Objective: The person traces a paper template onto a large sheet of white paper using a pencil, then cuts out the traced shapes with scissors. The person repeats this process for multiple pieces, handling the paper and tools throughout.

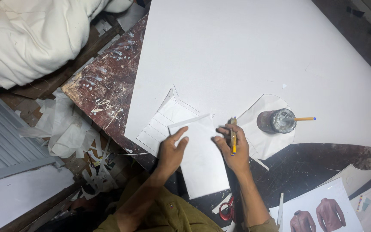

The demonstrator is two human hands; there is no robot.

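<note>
The right hand grips a yellow pencil pointing far, long axis near-far; the left hand presses flat, fingers spread, on a white paper piece.

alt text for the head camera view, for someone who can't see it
Seen from above, a left hand presses flat on a white paper piece while the right hand holds a yellow pen at its edge. A large white sheet covers the dark wooden table.

Your left hand pressed flat on the white paper piece near the table's front edge while your right hand held a yellow pencil beside it.
</note>
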